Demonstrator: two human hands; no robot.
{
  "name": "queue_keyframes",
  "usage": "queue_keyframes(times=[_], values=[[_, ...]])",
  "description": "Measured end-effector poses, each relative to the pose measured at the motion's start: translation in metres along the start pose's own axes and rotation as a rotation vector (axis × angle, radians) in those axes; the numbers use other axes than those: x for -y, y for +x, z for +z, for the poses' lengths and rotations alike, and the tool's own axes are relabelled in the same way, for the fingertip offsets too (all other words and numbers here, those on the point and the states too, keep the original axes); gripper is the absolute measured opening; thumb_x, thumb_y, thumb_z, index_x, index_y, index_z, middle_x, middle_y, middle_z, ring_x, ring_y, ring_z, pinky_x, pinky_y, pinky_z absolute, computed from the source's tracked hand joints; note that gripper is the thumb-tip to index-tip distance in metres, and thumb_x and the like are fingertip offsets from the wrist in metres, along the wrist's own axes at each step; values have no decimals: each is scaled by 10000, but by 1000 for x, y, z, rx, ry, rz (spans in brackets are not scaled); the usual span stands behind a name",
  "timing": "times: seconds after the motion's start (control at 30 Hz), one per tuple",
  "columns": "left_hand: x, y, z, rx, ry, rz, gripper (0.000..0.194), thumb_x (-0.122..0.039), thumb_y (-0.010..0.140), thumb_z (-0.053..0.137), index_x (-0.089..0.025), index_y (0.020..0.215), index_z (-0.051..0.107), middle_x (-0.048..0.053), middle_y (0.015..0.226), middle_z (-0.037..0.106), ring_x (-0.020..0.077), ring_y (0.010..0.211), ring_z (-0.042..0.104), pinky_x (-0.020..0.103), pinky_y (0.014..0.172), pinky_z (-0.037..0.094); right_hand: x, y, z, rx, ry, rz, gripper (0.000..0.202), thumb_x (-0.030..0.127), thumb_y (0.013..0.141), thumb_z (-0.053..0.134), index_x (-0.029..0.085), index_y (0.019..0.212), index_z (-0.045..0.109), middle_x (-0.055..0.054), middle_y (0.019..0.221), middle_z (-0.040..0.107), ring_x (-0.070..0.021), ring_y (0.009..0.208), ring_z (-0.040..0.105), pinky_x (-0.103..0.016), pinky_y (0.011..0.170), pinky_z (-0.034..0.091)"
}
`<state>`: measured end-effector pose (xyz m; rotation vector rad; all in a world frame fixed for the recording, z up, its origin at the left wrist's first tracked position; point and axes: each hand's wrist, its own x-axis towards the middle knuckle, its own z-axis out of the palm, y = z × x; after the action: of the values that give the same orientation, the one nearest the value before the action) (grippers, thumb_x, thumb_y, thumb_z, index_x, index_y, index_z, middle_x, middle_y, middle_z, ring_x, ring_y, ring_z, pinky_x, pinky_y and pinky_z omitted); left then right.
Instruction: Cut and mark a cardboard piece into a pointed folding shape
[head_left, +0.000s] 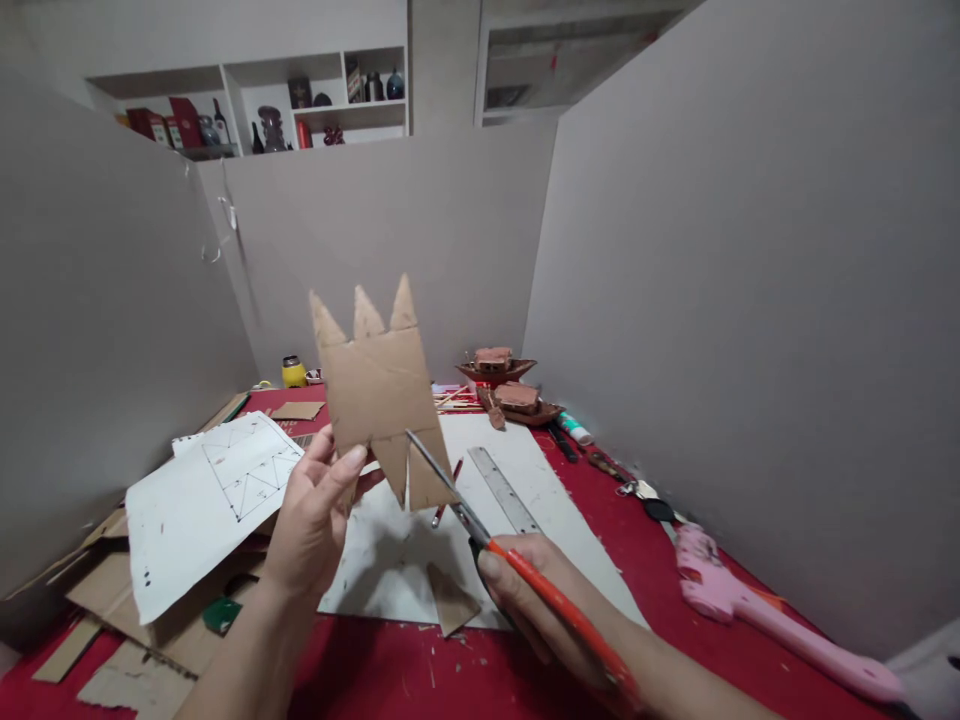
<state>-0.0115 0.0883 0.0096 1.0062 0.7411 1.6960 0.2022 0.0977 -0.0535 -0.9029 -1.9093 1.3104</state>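
A brown cardboard piece [379,385] with three pointed tips along its top edge is held upright over the table. My left hand [319,510] grips its lower left side, thumb in front. Scissors [469,520] with orange-red handles are in my right hand [551,600]. Their blade lies against the lower part of the cardboard, its tip at a drawn line beside a narrow slit. Below, a white sheet [375,580] carries a metal ruler [504,490], a dark red pencil [439,516] and a cardboard triangle [452,600].
Left are a paper with drawn triangles [217,490], stacked cardboard [112,590] and green tape [222,615]. Two brown model boats [517,400] stand behind the sheet. A pink glue gun [780,620] lies right on the red table [600,500]. Grey partitions [390,230] enclose the table.
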Motion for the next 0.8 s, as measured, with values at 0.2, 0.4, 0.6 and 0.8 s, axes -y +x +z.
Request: queue_keyframes(times=[0.2,0.4,0.6,0.8], values=[[-7,11,-15,-49,133,-143,477,-256,686,846,-139,1121,688,72,883,763,167,695,696,227,586,553,4,-2,1,149,-95,-74,577,717,916,358,231,605,333,59,460,329,-83,431,271,-256,409,174],[-4,11,-16,-76,126,-111,484,-257,647,867,-127,1084,705,64,832,758,165,676,694,223,578,560,12,-3,-1,175,-151,-129,578,723,923,310,216,653,370,46,537,356,-93,481,304,-242,431,231],[-2,10,-14,-83,110,-89,383,-271,636,870,-128,962,731,75,850,760,182,714,703,232,583,564,15,-3,-2,198,-148,-154,568,719,927,302,210,686,380,44,594,356,-97,515,297,-231,450,265],[-1,10,-12,-98,52,-77,301,-250,637,871,-138,879,733,39,784,744,152,661,680,223,566,563,10,-2,-6,228,-151,-180,551,703,939,285,211,707,377,40,610,373,-102,525,316,-229,472,290]])
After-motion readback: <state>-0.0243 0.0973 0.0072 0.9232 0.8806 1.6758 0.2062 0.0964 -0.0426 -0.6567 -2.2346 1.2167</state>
